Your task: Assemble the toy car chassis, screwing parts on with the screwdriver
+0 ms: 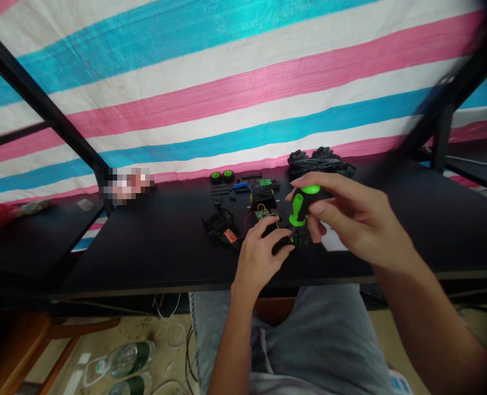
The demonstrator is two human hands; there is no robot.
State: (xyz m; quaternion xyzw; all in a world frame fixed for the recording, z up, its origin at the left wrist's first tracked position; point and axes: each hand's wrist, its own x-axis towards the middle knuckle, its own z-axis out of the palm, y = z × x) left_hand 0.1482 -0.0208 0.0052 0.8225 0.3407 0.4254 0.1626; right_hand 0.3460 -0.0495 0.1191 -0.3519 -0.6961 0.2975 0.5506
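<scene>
Above soft grey trousers [329, 329], the left hand [259, 253] curls around a dark plastic part [283, 245], mostly hidden by its fingers. The right hand [352, 214] grips a stubby, bulb-handled black-and-green screwdriver [297, 211] pointing down at that part, its tip indistinct. Beyond lie a green circuit board [262, 214], round green-hubbed wheels [228, 175] and creased striped sheeting [243, 99].

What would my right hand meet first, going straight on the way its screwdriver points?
Probably the dark, green-marked part in your left hand; the screwdriver looks near it, though depth is unclear.
</scene>
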